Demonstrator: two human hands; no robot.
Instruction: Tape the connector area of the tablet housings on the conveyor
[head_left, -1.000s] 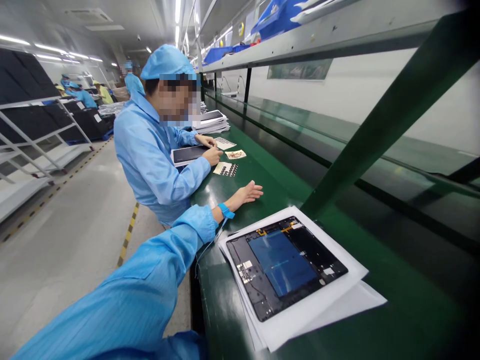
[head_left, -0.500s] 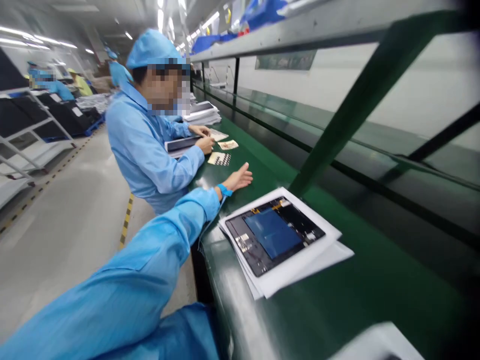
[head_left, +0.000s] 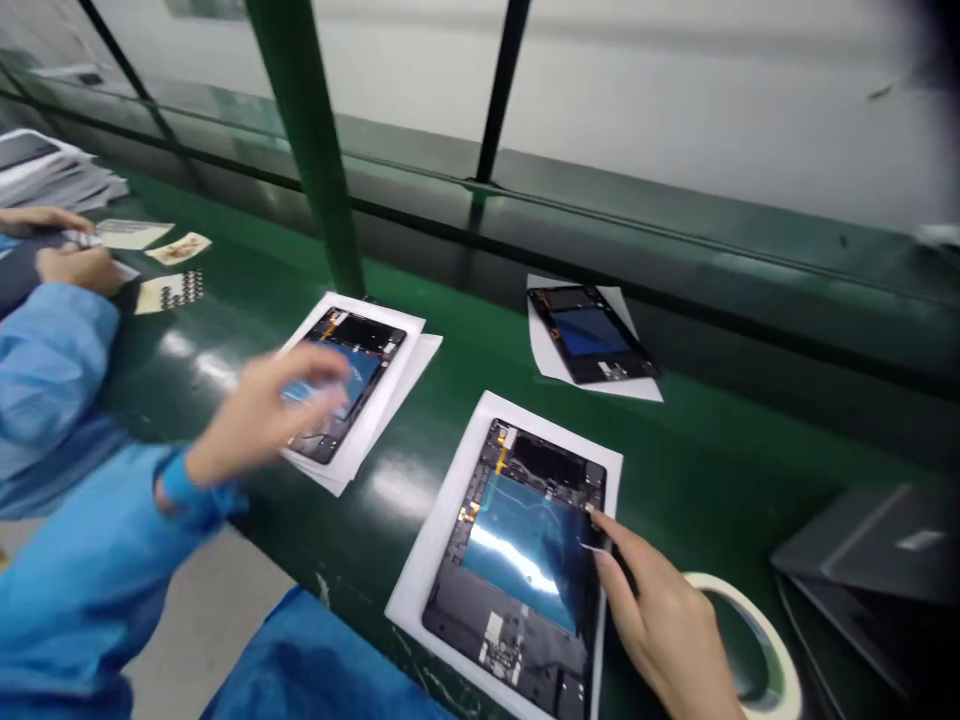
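My left hand (head_left: 259, 410), with a blue band at the wrist, is blurred above an opened tablet (head_left: 326, 440) on white sheets. Its thumb and fingers look apart, and I make out nothing between them. In front of me lies a second opened tablet (head_left: 450, 590), its blue panel and inner parts facing up, on a white padded sheet (head_left: 416, 590). My right hand (head_left: 660, 610) is at this tablet's right edge, index finger and thumb apart. The index fingertip seems to touch the edge; a thin white strip (head_left: 596, 547) shows by the thumb.
A third opened tablet (head_left: 592, 335) lies on paper at the back. A roll of cream tape (head_left: 784, 660) and a dark grey box-like object (head_left: 862, 550) stand at right. A co-worker's hands (head_left: 75, 260) and patterned sticker sheets (head_left: 169, 292) are at left. A green post (head_left: 307, 130) rises behind.
My view has swung right and down from the co-worker to the bench. My left hand, earlier stretched out beyond the left tablet, is now above it. My right hand has come into view.
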